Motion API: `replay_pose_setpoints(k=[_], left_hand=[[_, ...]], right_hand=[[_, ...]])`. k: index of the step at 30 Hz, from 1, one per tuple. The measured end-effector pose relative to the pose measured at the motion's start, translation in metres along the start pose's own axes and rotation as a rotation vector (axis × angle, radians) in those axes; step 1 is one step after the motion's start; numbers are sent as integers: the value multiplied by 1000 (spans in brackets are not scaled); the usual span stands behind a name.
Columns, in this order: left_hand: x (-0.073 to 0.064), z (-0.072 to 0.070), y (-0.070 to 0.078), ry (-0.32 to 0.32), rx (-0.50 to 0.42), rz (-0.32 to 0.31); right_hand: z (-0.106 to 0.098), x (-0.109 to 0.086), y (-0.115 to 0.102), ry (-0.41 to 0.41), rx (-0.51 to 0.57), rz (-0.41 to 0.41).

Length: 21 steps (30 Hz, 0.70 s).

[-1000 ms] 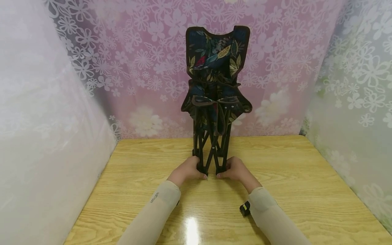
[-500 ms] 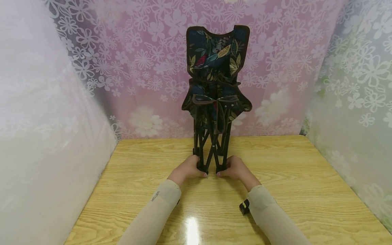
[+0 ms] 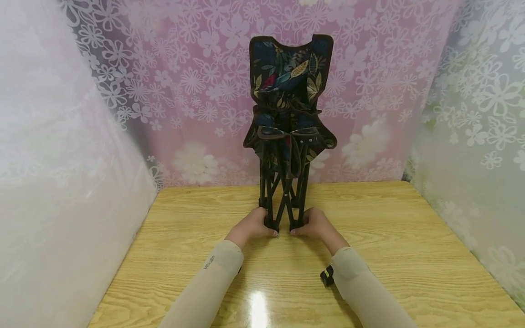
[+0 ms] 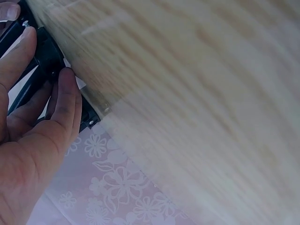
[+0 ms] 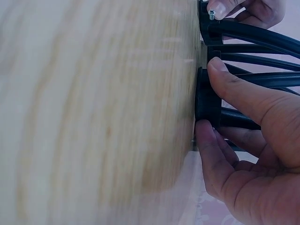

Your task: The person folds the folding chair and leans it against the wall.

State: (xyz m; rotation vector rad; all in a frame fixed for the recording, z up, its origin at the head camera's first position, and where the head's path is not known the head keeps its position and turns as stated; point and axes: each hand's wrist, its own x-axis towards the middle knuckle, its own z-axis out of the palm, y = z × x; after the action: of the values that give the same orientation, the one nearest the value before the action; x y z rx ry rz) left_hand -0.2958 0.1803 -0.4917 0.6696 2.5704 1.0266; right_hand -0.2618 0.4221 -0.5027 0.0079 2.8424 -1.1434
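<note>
A folding chair (image 3: 285, 191) stands upright and mostly folded, its black legs crossing in an X. Dark fabric with a leaf print (image 3: 293, 68) makes its back and its bunched seat. Low down, my left hand (image 3: 252, 224) grips the foot of the front left leg, thumb at the front. My right hand (image 3: 317, 226) holds the front right foot the same way. In the right wrist view, thumb and fingers pinch a black plastic foot (image 5: 208, 101) close to the tabletop. The left wrist view shows fingers around the other black foot (image 4: 49, 56).
The wood-grain table (image 3: 197, 205) lies under the chair. A pink flowered curtain (image 3: 197, 91) hangs close behind it. A white sheet (image 3: 61, 182) borders the left side, and a pale flowered sheet (image 3: 484, 136) the right. A small black device (image 3: 327, 276) is at the right wrist.
Almost nothing differs. Both hands keep their hold on the two front feet, and the chair has shifted only very slightly.
</note>
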Motion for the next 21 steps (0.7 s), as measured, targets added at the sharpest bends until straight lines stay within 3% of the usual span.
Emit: replay_pose_setpoints(k=[21], left_hand=[[2,-1,0,-5,-2,0]], right_hand=[[0,3,-2,3,-5,26]])
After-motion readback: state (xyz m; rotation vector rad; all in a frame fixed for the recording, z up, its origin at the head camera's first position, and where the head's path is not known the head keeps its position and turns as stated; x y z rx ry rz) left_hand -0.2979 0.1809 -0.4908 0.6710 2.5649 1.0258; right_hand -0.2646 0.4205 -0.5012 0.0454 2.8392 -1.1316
